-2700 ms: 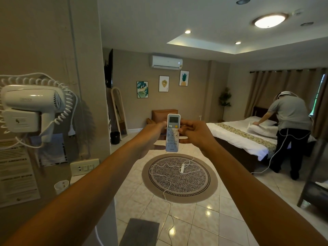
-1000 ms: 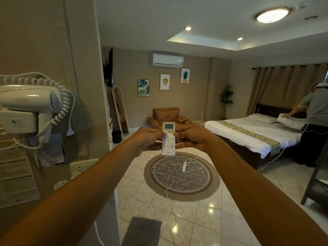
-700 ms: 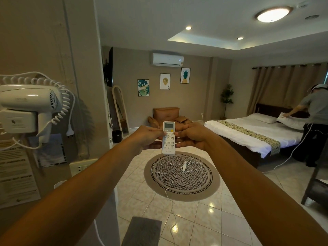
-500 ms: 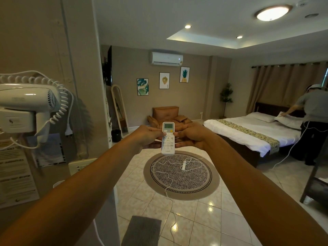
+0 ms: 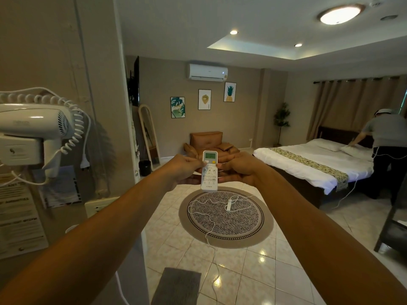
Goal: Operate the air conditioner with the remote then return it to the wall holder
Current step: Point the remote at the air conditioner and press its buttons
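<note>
Head view shows me gripping the remote (image 5: 209, 170) in both hands, left hand (image 5: 187, 169) and right hand (image 5: 236, 170) pinching its sides at arm's length, aimed below the air conditioner (image 5: 208, 72). A thumb press could tip it loose onto tile. Open floor ahead; hair dryer (image 5: 33, 128) crowds my left, and no holder is visible.

hair dryer (image 5: 33, 126) mounted on left wall | round rug (image 5: 225, 217) on tiled floor, white cable (image 5: 207, 219) across it | brown armchair (image 5: 209, 143) behind | bed (image 5: 312, 166) at right
</note>
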